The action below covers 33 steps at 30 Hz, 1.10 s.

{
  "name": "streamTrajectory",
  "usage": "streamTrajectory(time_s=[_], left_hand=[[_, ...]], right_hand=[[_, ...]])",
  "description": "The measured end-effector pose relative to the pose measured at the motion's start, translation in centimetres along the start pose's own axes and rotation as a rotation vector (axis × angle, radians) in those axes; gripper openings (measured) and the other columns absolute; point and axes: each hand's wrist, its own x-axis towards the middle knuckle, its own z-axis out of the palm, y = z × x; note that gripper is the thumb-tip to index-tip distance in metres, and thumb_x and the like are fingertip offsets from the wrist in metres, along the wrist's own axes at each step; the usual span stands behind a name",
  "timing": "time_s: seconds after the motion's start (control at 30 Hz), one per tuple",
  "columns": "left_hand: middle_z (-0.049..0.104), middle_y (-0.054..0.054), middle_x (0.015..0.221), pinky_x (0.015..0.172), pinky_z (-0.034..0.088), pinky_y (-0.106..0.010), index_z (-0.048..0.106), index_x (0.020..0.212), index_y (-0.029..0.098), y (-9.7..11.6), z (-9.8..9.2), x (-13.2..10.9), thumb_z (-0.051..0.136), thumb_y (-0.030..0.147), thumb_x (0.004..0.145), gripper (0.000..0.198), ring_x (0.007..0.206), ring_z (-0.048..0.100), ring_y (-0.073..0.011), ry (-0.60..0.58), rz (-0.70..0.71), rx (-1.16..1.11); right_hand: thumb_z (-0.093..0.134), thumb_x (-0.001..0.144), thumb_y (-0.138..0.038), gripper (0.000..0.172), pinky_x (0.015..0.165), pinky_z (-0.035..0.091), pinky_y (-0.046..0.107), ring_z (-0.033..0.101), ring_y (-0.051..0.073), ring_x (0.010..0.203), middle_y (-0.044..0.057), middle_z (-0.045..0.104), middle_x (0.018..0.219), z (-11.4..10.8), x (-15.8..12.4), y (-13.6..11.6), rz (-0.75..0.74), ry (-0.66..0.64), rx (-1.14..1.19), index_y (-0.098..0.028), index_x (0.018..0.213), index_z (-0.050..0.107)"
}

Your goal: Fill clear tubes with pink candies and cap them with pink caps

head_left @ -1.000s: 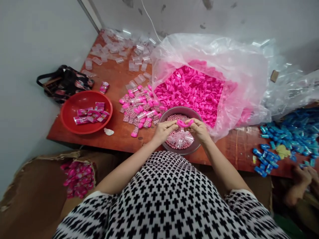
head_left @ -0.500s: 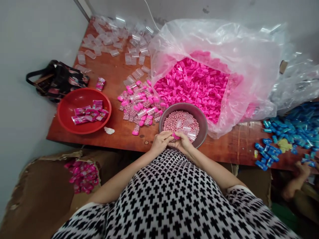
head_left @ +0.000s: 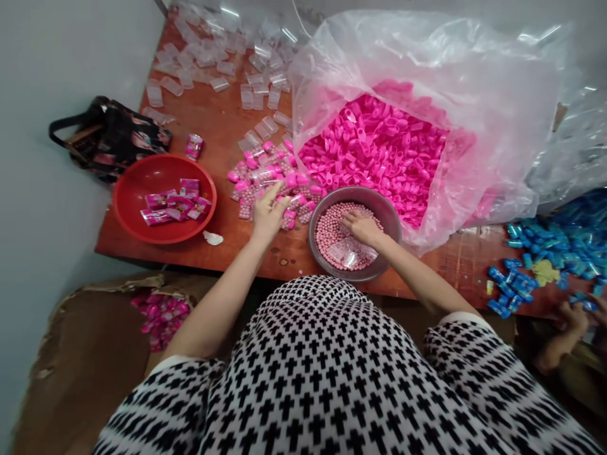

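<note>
My left hand (head_left: pixel 268 213) is at the near edge of a pile of clear bottles with pink caps (head_left: pixel 265 172), filled with pale pink beads. Its index finger and thumb are apart, and nothing shows between them. My right hand (head_left: pixel 363 228) reaches into a grey bowl (head_left: pixel 394 222), fingers spread and fingertips touching the pink beads (head_left: pixel 327 229). Clear empty containers (head_left: pixel 351 254) lie on the beads just below that hand. Whatever is under its fingertips is partly hidden.
Behind the bowl, a large plastic bag (head_left: pixel 497 82) spills pink caps (head_left: pixel 379 151). On the left stand a red bowl (head_left: pixel 124 218) with pink packets and a dark handbag (head_left: pixel 128 136). Clear containers (head_left: pixel 258 91) lie at the back. Another person's hand (head_left: pixel 573 319) holds blue pieces at right.
My hands were together at the grey bowl's near edge, holding something pink. They have parted: the left moved to the bottle pile, the right into the beads. The view has shifted slightly.
</note>
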Motion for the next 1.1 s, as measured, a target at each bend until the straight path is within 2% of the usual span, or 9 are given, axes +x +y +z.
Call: streamTrajectory(time_s=[0.13, 0.23, 0.33, 0.47, 0.57, 0.7, 0.9, 1.0, 1.1], left_hand=[[0.069, -0.008, 0.111, 0.099, 0.047, -0.039, 0.067, 0.108, 0.016, -0.6, 1.8, -3.7, 0.061, 0.037, 0.080, 0.036, 0.106, 0.064, -0.0209, -0.061, -0.132, -0.025], [0.070, -0.009, 0.110, 0.098, 0.047, -0.040, 0.069, 0.105, 0.015, -0.6, 3.5, -6.5, 0.060, 0.039, 0.079, 0.036, 0.104, 0.064, -0.0221, -0.164, -0.197, -0.053], [0.070, -0.009, 0.110, 0.098, 0.047, -0.040, 0.070, 0.105, 0.016, -0.7, 3.9, -7.8, 0.061, 0.040, 0.079, 0.036, 0.105, 0.064, -0.0223, -0.197, -0.219, -0.050], [0.070, -0.009, 0.110, 0.096, 0.048, -0.038, 0.069, 0.106, 0.017, -0.7, 3.5, -7.8, 0.060, 0.040, 0.081, 0.035, 0.104, 0.064, -0.0217, -0.170, -0.222, -0.021], [0.070, -0.010, 0.109, 0.096, 0.048, -0.037, 0.069, 0.107, 0.015, -0.6, 3.3, -7.7, 0.059, 0.037, 0.082, 0.034, 0.101, 0.065, -0.0211, -0.119, -0.216, 0.011], [0.069, -0.010, 0.111, 0.096, 0.048, -0.036, 0.067, 0.110, 0.014, -0.3, 3.5, -7.4, 0.058, 0.030, 0.083, 0.033, 0.103, 0.064, -0.0209, -0.089, -0.159, 0.087], [0.063, -0.010, 0.124, 0.098, 0.046, -0.038, 0.060, 0.123, 0.017, 1.6, 5.9, -6.9, 0.061, 0.025, 0.081, 0.043, 0.109, 0.062, -0.0231, -0.336, -0.129, 0.074], [0.065, -0.008, 0.120, 0.099, 0.046, -0.040, 0.061, 0.122, 0.016, 2.4, 7.5, -6.8, 0.060, 0.025, 0.080, 0.043, 0.108, 0.062, -0.0241, -0.393, -0.156, -0.062], [0.069, -0.007, 0.112, 0.093, 0.050, -0.041, 0.062, 0.120, 0.014, 2.4, 8.8, -6.6, 0.063, 0.029, 0.078, 0.045, 0.100, 0.065, -0.0239, -0.391, -0.241, -0.268]], right_hand=[[0.036, 0.095, -0.017, 0.028, 0.087, 0.036, 0.037, 0.045, 0.025, 0.108, 0.016, 0.062, 0.110, 1.6, 0.8, 1.5, -0.205, -0.190, -0.337, -0.012, 0.109, 0.060], [0.033, 0.096, -0.017, 0.031, 0.084, 0.034, 0.038, 0.046, 0.025, 0.101, 0.018, 0.062, 0.102, 1.6, 1.7, 2.0, -0.190, -0.163, -0.424, -0.009, 0.108, 0.060], [0.032, 0.094, -0.012, 0.032, 0.083, 0.034, 0.040, 0.046, 0.027, 0.100, 0.021, 0.061, 0.104, 1.7, 2.6, 1.8, -0.127, -0.093, -0.447, -0.006, 0.104, 0.062], [0.038, 0.092, -0.012, 0.028, 0.086, 0.034, 0.040, 0.047, 0.027, 0.103, 0.020, 0.061, 0.107, 3.4, 3.4, 0.1, -0.263, -0.149, -0.355, -0.007, 0.102, 0.064], [0.046, 0.089, -0.014, 0.026, 0.091, 0.036, 0.040, 0.051, 0.025, 0.104, 0.018, 0.063, 0.109, 4.9, 3.5, -1.0, -0.297, -0.167, -0.189, -0.007, 0.107, 0.063], [0.060, 0.080, -0.019, 0.042, 0.092, 0.042, 0.035, 0.058, 0.021, 0.103, 0.014, 0.063, 0.116, 5.1, 2.3, -1.0, -0.083, -0.052, 0.348, -0.009, 0.120, 0.058], [0.071, 0.071, -0.031, 0.050, 0.095, 0.047, 0.035, 0.059, 0.019, 0.109, 0.004, 0.063, 0.120, 2.6, -1.5, -2.3, 0.007, 0.131, 1.202, -0.022, 0.119, 0.060], [0.072, 0.072, -0.033, 0.047, 0.089, 0.052, 0.035, 0.062, 0.018, 0.100, 0.003, 0.065, 0.114, 1.5, -2.7, -3.3, 0.030, 0.166, 1.351, -0.024, 0.116, 0.060], [0.072, 0.072, -0.035, 0.048, 0.082, 0.055, 0.034, 0.065, 0.016, 0.090, 0.002, 0.067, 0.106, 0.6, -3.3, -3.2, 0.031, 0.248, 1.312, -0.024, 0.117, 0.059]])
